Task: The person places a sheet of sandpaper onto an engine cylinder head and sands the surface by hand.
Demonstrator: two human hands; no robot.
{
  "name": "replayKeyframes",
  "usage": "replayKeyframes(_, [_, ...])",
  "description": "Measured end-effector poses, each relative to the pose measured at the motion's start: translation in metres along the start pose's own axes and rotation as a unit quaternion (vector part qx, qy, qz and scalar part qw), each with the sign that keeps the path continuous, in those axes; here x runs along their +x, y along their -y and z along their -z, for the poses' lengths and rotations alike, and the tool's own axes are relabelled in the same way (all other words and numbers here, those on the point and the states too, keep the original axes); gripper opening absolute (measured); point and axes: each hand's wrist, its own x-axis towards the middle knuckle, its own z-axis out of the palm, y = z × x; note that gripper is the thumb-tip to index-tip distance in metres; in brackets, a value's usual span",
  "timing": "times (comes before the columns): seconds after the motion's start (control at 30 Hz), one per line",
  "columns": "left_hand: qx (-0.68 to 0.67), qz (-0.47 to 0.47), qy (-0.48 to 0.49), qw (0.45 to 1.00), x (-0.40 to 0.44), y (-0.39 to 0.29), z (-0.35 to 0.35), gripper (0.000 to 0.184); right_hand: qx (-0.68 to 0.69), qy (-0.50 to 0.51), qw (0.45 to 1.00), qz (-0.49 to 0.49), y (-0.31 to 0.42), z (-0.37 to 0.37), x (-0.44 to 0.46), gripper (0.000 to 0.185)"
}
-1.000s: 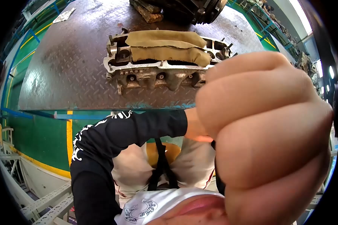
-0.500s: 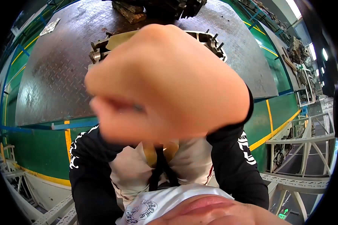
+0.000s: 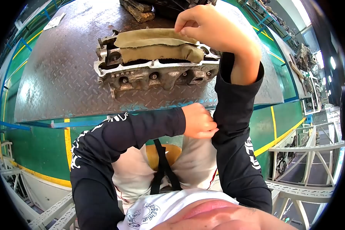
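Note:
My left hand (image 3: 199, 120) is closed on the black sleeve (image 3: 235, 111) of my right arm, below the elbow. My right hand (image 3: 209, 25) is raised over the right end of an engine cylinder head (image 3: 136, 74), its fingers curled in and nothing visible in them. The cylinder head is grey metal with bolts and ports along its near side. Folded olive-tan cloth pieces (image 3: 157, 46), possibly gloves, lie along its top. My right forearm and hand hide the casting's right end.
The casting sits on a steel tread-plate table (image 3: 61, 76) with a blue front edge. At the back are a rusty block (image 3: 140, 13) and dark machinery (image 3: 168, 7). A pale sheet (image 3: 54, 21) lies at the far left. White metal frames (image 3: 310, 153) stand at the right.
My right hand has moved from close before the camera out over the cylinder head, uncovering the casting and cloth. My left hand now shows on the right sleeve.

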Motion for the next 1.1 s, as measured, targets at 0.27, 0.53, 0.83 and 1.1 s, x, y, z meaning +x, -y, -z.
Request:
replayKeyframes(0.27, [0.006,-0.003,0.015,1.0,0.002,-0.001,0.003,0.036,-0.064,0.023,0.997,-0.028,-0.014,-0.031,0.025,0.025])
replayKeyframes(0.53, [0.012,0.015,0.027,0.999,0.001,-0.003,0.011,0.031,-0.076,0.058,0.99,-0.099,-0.007,-0.044,0.039,0.03])
replayKeyframes(0.83, [0.008,0.008,0.03,0.999,0.005,-0.005,0.012,0.032,-0.06,0.065,0.991,-0.101,-0.005,-0.05,0.043,0.044])
replayKeyframes(1.1, [0.004,0.013,0.028,0.999,0.003,-0.004,0.011,0.034,-0.039,0.08,0.991,-0.098,-0.003,-0.043,0.037,0.049])
